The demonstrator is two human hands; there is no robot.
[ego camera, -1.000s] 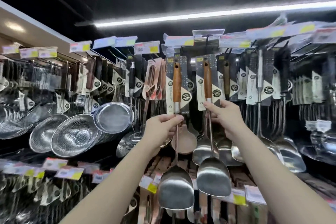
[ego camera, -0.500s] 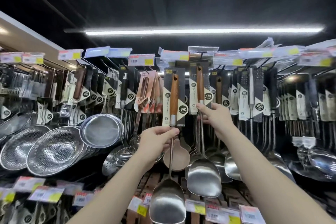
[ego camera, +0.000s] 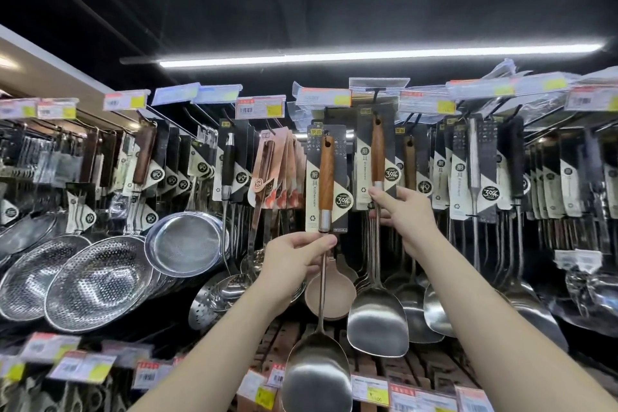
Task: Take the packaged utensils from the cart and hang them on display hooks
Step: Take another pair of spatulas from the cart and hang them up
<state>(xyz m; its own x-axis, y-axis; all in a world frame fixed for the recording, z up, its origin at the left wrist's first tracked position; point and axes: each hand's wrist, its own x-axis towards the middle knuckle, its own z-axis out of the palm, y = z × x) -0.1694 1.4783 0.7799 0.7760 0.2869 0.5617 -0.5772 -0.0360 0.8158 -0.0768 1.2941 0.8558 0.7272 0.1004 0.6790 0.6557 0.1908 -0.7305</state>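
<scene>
Hanging at far left, perforated colanders [ego camera: 97, 281] lean on the rack, with a mesh strainer [ego camera: 187, 244] just beside them. Right of these the left hand [ego camera: 294, 259] is raised, its fingers [ego camera: 329, 241] pinching the steel shaft of a spatula [ego camera: 326, 184] just under its card. The wood handle stands upright in front of the row of hanging cards, and the blade is low before the shelf tags [ego camera: 371, 390]. Just to the right, a hung spatula [ego camera: 378, 157] dangles from a black hook [ego camera: 376, 95]. The right hand [ego camera: 408, 216] holds it at the card's lower edge, forefinger on the ferrule and the other fingers curled behind the shaft. More carded utensils [ego camera: 473, 170] hang further right.
</scene>
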